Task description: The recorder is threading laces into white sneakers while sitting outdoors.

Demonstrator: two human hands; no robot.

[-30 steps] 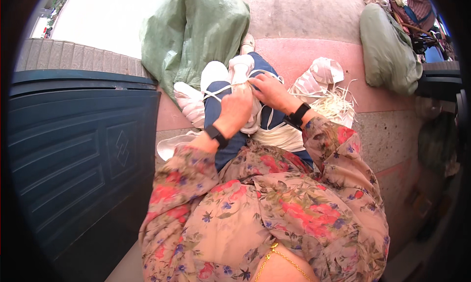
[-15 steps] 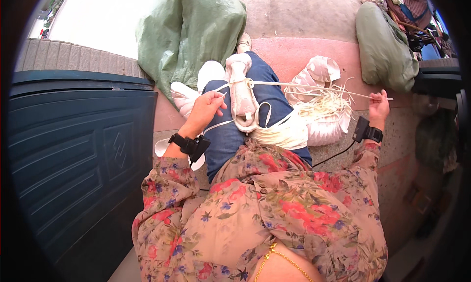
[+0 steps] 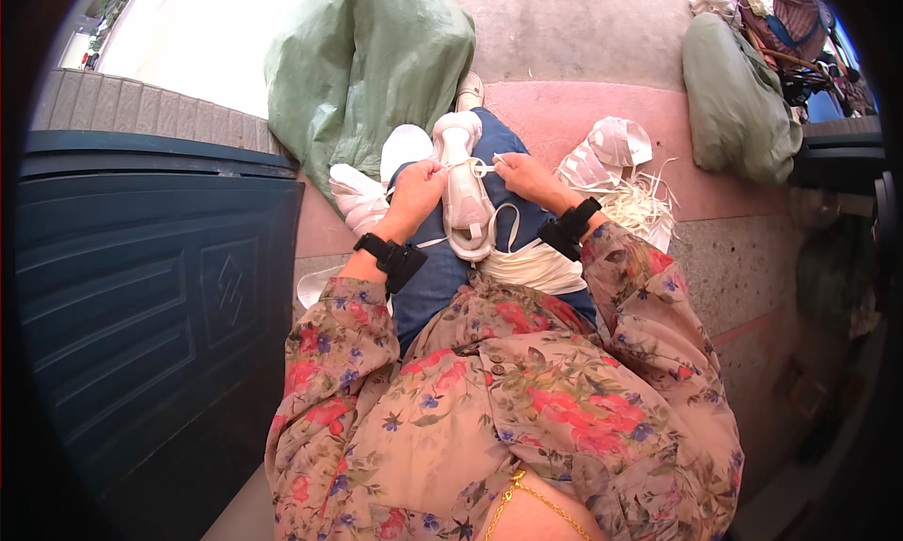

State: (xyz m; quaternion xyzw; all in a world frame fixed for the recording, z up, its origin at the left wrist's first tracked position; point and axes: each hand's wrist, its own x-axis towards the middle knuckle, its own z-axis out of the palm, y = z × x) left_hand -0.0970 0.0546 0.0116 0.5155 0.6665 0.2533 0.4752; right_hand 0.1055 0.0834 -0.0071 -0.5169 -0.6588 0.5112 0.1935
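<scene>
A pale pink and white shoe (image 3: 467,207) lies lengthwise between my thighs, its toe end pointing away from me or toward me, I cannot tell which. White shoelace (image 3: 508,223) runs across its upper, with a loop at the middle and a loose curve on the right. On the shoe's left side, my left hand (image 3: 420,191) is closed, thumb and fingers pinching the lace. Just right of the shoe, my right hand (image 3: 527,179) pinches the lace near the loop. A bundle of white laces (image 3: 536,266) rests over my right thigh.
Several pale shoes (image 3: 356,198) lie left of my legs, more shoe pieces (image 3: 607,151) to the right beside loose lace ends (image 3: 641,205). A large green sack (image 3: 372,71) stands ahead, another green sack (image 3: 738,99) at far right. A dark blue panelled door (image 3: 160,325) borders my left.
My right hand has come in from far right, where it held the lace stretched out, to the shoe. My left hand has moved slightly up and closer to the shoe.
</scene>
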